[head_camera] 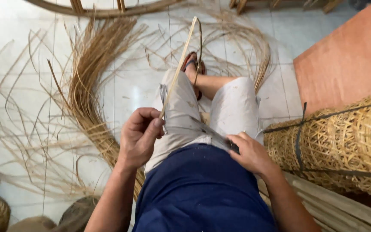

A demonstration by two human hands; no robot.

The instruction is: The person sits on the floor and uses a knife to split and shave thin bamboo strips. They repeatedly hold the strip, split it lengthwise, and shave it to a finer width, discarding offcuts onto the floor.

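While the person sits with knees bent over a pale tiled floor point(18, 30), the left hand point(139, 136) has its fingers point(151, 129) curled tight around the lower end of a long thin cane strip point(180, 64), which rises away from the lap, over the light shorts point(181, 116), and bends over at its top near the sandalled foot point(193, 64). The right hand point(247, 152) rests on the right thigh, its fingers closed on the handle of a dark-bladed knife point(213, 134) whose blade lies across the lap toward the left hand, near the strip's lower end. Left of the legs a thick curved bundle of loose cane strands point(89, 77) spreads over the floor. At the right, just beside the right arm, lies a woven cane roll point(344, 141) bound with dark straps, with a reddish board point(348, 56) beyond it.
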